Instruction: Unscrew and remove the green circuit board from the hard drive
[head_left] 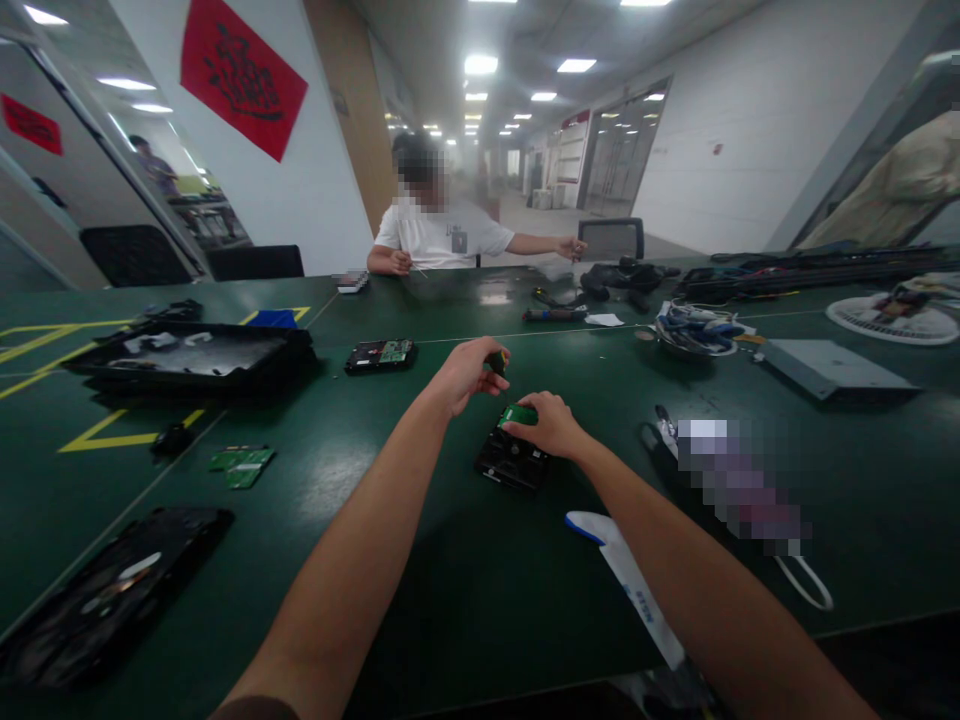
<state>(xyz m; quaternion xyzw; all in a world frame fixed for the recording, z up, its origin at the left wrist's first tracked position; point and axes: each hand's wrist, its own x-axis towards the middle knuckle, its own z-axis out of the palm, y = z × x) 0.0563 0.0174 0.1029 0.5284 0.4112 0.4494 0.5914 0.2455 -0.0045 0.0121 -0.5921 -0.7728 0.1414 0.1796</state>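
A black hard drive [514,460] with a green circuit board [517,414] at its far end lies on the green table in front of me. My left hand [474,376] is closed round a screwdriver [498,362] with a black and yellow handle, its shaft pointing down toward the board's left edge. The fingers partly hide the handle, and I cannot tell whether the tip touches a screw. From the right, my right hand [551,424] grips the drive at its board end, thumb lying across the board and the other fingers behind it.
Another hard drive [380,355] lies farther left, with loose green boards [244,464] and a black casing [120,590] nearer me. A black tray [202,360] stands left. Right are a blue-and-white tool [630,570], a metal box [832,368] and cables [694,330]. A person [442,230] sits opposite.
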